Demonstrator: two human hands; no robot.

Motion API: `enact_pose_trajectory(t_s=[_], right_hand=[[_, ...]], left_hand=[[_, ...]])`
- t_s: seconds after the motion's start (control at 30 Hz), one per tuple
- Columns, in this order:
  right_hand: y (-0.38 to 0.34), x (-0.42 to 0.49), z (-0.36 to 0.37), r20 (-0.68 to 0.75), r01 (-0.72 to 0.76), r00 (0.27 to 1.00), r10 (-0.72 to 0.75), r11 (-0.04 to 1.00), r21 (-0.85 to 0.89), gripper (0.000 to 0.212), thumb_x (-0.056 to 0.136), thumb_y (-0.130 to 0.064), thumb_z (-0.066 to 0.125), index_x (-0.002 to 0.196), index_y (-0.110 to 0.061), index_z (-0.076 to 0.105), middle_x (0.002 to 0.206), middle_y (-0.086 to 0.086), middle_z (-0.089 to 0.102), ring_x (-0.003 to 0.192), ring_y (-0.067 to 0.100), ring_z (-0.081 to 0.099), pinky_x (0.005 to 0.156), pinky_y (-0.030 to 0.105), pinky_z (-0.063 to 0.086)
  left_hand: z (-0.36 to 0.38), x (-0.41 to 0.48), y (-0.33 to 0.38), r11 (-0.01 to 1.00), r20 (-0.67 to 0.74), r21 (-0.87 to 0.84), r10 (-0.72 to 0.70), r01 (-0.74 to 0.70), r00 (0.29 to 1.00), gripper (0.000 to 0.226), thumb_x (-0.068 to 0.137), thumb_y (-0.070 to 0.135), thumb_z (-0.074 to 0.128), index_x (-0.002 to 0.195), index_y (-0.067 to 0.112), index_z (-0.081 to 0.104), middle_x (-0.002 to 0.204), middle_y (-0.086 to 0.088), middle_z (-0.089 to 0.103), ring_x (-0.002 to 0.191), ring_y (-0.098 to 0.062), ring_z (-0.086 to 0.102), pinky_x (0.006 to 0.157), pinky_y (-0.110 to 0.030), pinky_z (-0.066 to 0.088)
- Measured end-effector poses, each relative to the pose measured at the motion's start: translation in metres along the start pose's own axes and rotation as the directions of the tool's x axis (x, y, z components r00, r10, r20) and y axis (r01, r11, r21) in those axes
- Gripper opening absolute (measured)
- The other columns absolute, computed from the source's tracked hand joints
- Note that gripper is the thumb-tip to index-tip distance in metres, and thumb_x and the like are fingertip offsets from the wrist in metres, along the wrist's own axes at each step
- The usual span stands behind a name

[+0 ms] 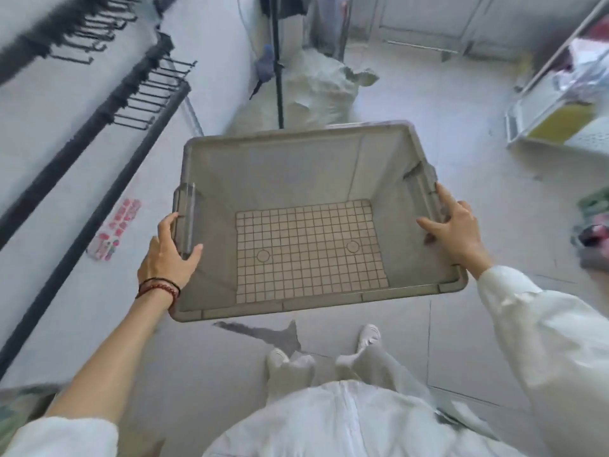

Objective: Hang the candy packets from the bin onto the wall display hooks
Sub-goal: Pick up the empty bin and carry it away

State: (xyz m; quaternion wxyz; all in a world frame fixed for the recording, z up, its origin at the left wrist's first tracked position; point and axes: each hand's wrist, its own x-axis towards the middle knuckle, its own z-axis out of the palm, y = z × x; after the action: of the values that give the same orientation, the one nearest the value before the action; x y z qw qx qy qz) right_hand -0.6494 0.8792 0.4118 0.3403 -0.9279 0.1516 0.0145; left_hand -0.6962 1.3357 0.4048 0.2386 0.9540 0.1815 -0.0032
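Grey bin (290, 166), left hand (168, 255) and right hand (458, 225) gripping its sides

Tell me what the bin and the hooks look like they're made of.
Bin: translucent grey plastic with a smooth finish; light shows through its gridded base, and the rim looks moulded. Hooks: thin dark rods, probably black-coated metal wire, though blur leaves that open.

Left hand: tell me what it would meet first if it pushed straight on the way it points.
The bin. The left hand grips its left handle, so going on would likely press into that side wall.
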Motion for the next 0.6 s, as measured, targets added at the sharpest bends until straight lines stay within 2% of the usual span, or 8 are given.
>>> enact_pose_trajectory(t_s=[0.13,0.27,0.4,0.6], right_hand=[[0.077,-0.003,-0.047,-0.059,-0.143,0.988,0.143,0.990,-0.002,0.075,0.081,-0.019,0.069,0.146,-0.028,0.031,0.126,0.023,0.053,0.118,0.036,0.048,0.103,0.039,0.035],[0.145,-0.004,-0.100,-0.081,-0.249,0.964,0.253,0.967,0.061,0.072,0.081,-0.014,0.067,0.145,-0.022,0.035,0.135,0.017,0.051,0.124,0.033,0.047,0.104,0.039,0.036],[0.209,-0.007,-0.143,-0.115,-0.352,0.919,0.377,0.917,0.186,0.069,0.080,-0.014,0.066,0.141,-0.027,0.039,0.138,0.011,0.049,0.127,0.029,0.046,0.104,0.038,0.036],[0.264,0.004,-0.196,-0.248,-0.407,0.855,0.455,0.886,0.223,0.069,0.079,-0.015,0.067,0.140,-0.029,0.037,0.140,0.012,0.047,0.129,0.029,0.043,0.102,0.039,0.036]], left_hand=[[0.038,0.021,0.082,0.987,0.088,0.009,0.158,-0.159,0.984,0.065,0.081,0.019,0.068,0.137,0.017,0.034,0.120,-0.025,0.054,0.106,-0.047,0.054,0.090,-0.049,0.044],[0.075,0.029,0.174,0.962,0.149,0.047,0.260,-0.269,0.954,0.064,0.080,0.016,0.069,0.136,0.013,0.038,0.115,-0.027,0.057,0.103,-0.047,0.056,0.089,-0.047,0.043],[0.110,0.024,0.264,0.935,0.201,0.034,0.340,-0.353,0.919,0.057,0.082,0.014,0.067,0.133,0.012,0.042,0.096,-0.024,0.059,0.094,-0.043,0.058,0.084,-0.043,0.043],[0.151,0.031,0.366,0.881,0.224,0.002,0.460,-0.472,0.859,0.055,0.084,0.020,0.065,0.132,0.019,0.039,0.104,-0.025,0.059,0.099,-0.043,0.056,0.084,-0.044,0.044]])
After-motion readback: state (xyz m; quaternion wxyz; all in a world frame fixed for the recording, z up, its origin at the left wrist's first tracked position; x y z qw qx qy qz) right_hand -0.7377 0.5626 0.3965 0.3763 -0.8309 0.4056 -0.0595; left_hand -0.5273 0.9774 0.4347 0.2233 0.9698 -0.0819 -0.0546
